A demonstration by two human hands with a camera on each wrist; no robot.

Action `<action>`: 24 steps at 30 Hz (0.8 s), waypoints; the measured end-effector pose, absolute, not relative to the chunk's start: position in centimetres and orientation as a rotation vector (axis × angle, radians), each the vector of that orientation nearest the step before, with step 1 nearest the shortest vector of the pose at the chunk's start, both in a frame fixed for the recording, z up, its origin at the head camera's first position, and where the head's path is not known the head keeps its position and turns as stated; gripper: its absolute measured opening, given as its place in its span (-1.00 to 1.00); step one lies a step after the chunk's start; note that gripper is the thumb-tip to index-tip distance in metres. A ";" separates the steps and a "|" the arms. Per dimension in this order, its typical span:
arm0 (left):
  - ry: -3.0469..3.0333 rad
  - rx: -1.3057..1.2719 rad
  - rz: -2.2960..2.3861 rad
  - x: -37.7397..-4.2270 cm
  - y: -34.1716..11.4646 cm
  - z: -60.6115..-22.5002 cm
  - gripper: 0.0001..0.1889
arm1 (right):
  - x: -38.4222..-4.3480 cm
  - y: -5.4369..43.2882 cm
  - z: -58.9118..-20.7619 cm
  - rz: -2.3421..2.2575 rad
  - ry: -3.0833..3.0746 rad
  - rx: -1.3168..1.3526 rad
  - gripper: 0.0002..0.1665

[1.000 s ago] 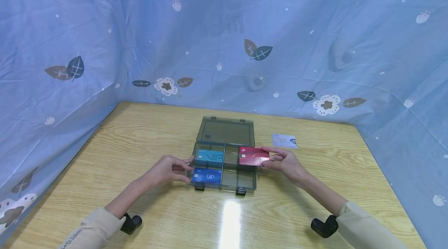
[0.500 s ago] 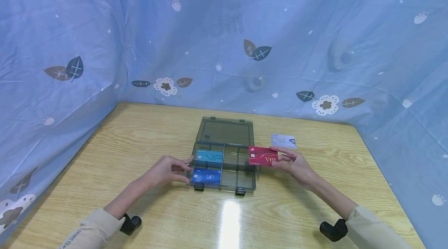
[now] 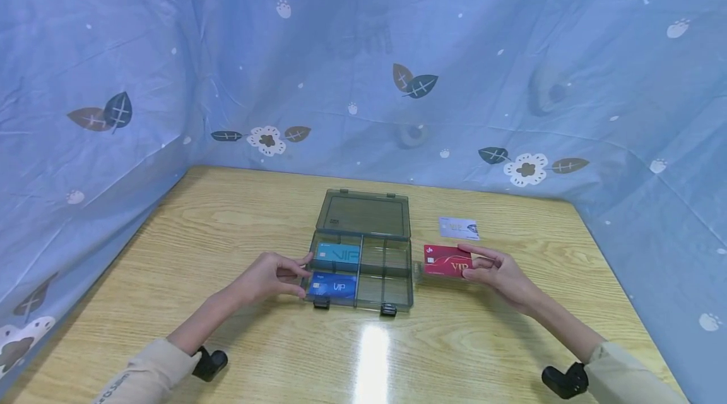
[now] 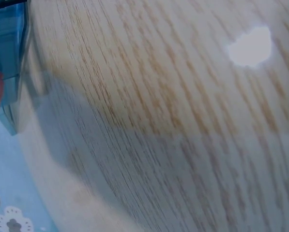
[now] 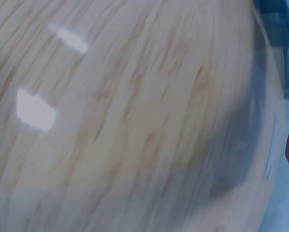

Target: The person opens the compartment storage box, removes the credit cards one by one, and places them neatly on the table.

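In the head view, a smoky see-through divided box [image 3: 370, 290] lies with its lid [image 3: 363, 213] folded back. Its left compartments hold a teal VIP card [image 3: 337, 253] at the back and a blue VIP card [image 3: 332, 286] in front. My left hand [image 3: 275, 276] rests its fingertips at the box's left edge; one finger shows beside the box wall in the left wrist view. Just right of the box, my right hand [image 3: 502, 274] pinches a red VIP card [image 3: 445, 261] by its right end, face up. The right wrist view catches only a sliver of that hand.
A silver-white VIP card [image 3: 459, 228] lies on the wooden table [image 3: 255, 353], behind the red one. Some small clear piece [image 3: 418, 271] shows next to the box's right wall. Blue patterned cloth [image 3: 352, 63] hangs along the table's back and sides.
From over the box's back right compartments, the red card has travelled right and slightly nearer in my right hand, to beside the box. My left hand stays at the box's left edge.
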State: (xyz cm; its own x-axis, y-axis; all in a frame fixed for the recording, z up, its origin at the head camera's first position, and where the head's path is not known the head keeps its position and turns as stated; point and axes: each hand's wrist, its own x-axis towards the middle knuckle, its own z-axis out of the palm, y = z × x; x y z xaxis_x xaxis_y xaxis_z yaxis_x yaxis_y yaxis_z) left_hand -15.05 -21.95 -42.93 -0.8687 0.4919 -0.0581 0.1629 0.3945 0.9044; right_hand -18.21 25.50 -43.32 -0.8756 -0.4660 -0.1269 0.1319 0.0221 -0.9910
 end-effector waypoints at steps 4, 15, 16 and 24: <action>2.341 0.559 1.460 -15.1 -21.9 -42.9 -0.63 | -18.1 26.8 -43.6 -1.882 1.916 -0.330 -0.43; 2.349 0.563 1.452 -15.1 -21.9 -42.9 -0.63 | -17.8 29.5 -44.3 -1.859 1.899 -0.378 -0.40; 2.351 0.567 1.451 -15.1 -21.9 -42.9 -0.63 | -17.8 29.7 -44.4 -1.859 1.899 -0.373 -0.41; 2.344 0.573 1.459 -15.1 -22.0 -43.0 -0.63 | -17.8 30.5 -44.8 -1.877 1.853 -0.378 -0.38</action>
